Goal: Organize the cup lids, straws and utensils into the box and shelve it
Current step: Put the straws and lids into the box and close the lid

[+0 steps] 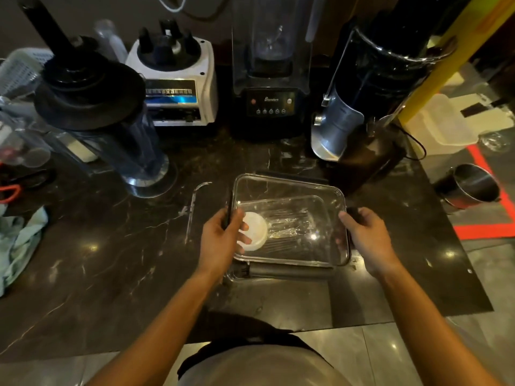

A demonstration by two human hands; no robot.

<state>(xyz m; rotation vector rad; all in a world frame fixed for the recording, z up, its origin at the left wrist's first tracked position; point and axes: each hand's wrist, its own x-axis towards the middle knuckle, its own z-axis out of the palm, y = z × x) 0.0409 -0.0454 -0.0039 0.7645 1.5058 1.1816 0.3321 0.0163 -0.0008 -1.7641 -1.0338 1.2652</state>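
While both hands grip a clear box [289, 188] on the dark counter [111, 246], left hand [220, 240] closed on its left rim, right hand [365, 235] on its right, white cup lids [255, 231] inside by left fingers, wrapped utensils [289, 227] between hands

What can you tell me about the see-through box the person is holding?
The box is clear plastic, roughly square with rounded corners, and open at the top. It sits level on the dark marble counter, above a dark flat piece I cannot make out. Inside lie a round white lid and utensils wrapped in shiny clear plastic. The left hand grips its left side, fingers against the lid, and the right hand grips its right side.
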